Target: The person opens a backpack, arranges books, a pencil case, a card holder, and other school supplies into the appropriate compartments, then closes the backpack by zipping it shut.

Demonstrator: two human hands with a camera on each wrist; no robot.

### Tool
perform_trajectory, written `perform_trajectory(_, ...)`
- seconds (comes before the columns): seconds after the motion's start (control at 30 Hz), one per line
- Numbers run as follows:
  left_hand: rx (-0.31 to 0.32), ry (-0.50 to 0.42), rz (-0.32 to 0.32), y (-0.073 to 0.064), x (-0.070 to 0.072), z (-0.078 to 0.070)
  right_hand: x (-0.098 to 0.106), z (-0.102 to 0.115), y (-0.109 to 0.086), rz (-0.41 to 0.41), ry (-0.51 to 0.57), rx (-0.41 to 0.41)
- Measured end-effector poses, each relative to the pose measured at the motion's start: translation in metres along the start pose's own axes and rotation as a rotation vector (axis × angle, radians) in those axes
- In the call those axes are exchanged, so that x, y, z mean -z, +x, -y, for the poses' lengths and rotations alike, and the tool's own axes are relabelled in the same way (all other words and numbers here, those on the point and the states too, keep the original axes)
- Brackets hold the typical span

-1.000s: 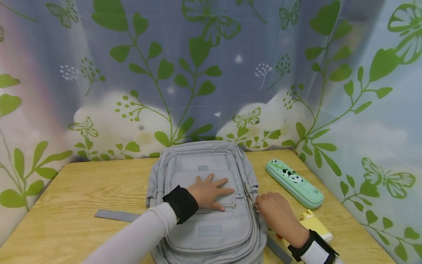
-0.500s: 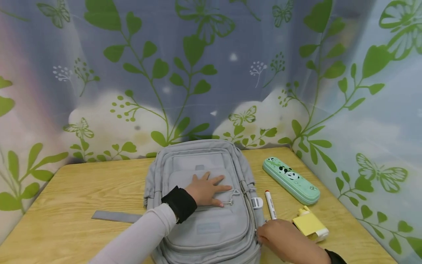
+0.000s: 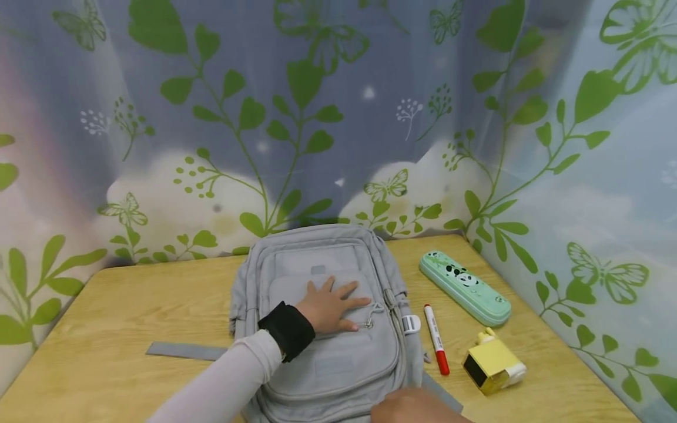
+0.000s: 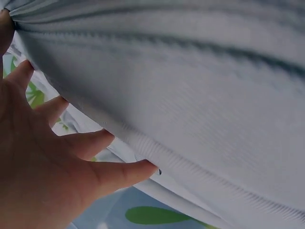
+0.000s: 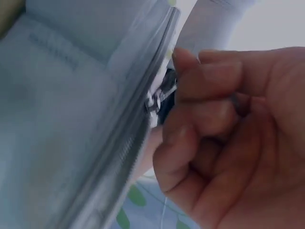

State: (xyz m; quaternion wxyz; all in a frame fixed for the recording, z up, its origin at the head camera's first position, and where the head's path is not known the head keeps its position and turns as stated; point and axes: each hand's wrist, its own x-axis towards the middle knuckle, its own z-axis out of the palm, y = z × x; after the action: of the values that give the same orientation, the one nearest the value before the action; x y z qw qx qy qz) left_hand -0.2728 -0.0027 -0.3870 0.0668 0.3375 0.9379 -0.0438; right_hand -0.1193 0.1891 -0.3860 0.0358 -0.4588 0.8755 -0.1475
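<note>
A grey backpack (image 3: 365,364) lies on the table with its front pockets facing up. My left hand (image 3: 327,308) rests flat on the front pocket, fingers spread. In the left wrist view, the left fingertips (image 4: 136,174) touch the fabric. At the bag's lower right, my right hand (image 3: 418,406) is partly cut off by the frame's bottom edge. The right wrist view shows its curled fingers (image 5: 209,81) pinching a metal zipper pull (image 5: 159,98) on the bag's zipper (image 5: 125,148). A second zipper pull (image 3: 369,322) hangs beside my left fingers.
Right of the bag lie a red-capped white marker (image 3: 436,341), a mint panda pencil case (image 3: 465,288) and a small yellow object (image 3: 492,361) with a dark panel. A grey strap (image 3: 185,351) extends left across the wooden table (image 3: 158,299). A patterned curtain (image 3: 238,176) stands behind.
My right hand has moved down along the bag's right side to its lower corner, pulling the zipper pull. The marker has come into full view. My left hand stays on the pocket.
</note>
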Motion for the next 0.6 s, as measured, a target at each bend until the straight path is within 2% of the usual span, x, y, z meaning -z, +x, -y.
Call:
perform_trajectory(0.07,-0.02,-0.008,-0.017,-0.004,0.001,-0.002,0.004,0.0,0.0,-0.001,0.002,0.003)
perform_trajectory(0.13,-0.071,-0.002,-0.064,-0.011,0.005,-0.005,0.009,-0.001,-0.001,0.002,-0.008,-0.045)
perform_trajectory(0.23,-0.202,-0.015,-0.166,-0.027,0.014,-0.013,0.018,-0.002,-0.006,-0.033,0.004,-0.144)
perform_trajectory(0.3,-0.307,-0.111,-0.188,-0.039,0.019,-0.021,0.022,-0.003,-0.011,-0.072,0.029,-0.205)
perform_trajectory(0.37,-0.411,-0.325,-0.105,-0.05,0.025,-0.028,0.026,-0.004,-0.015,-0.148,0.008,-0.207)
perform_trajectory(0.43,-0.488,-0.584,0.058,-0.059,0.027,-0.034,0.028,-0.005,-0.018,-0.239,-0.033,-0.166)
perform_trajectory(0.5,-0.521,-0.823,0.248,-0.066,0.026,-0.04,0.027,-0.006,-0.018,-0.326,-0.082,-0.112)
perform_trajectory(0.53,-0.53,-0.91,0.331,-0.068,0.025,-0.042,0.026,-0.006,-0.018,-0.366,-0.104,-0.086)
perform_trajectory(0.6,-0.534,-1.007,0.421,-0.072,0.02,-0.047,0.024,-0.006,-0.017,-0.416,-0.12,-0.045)
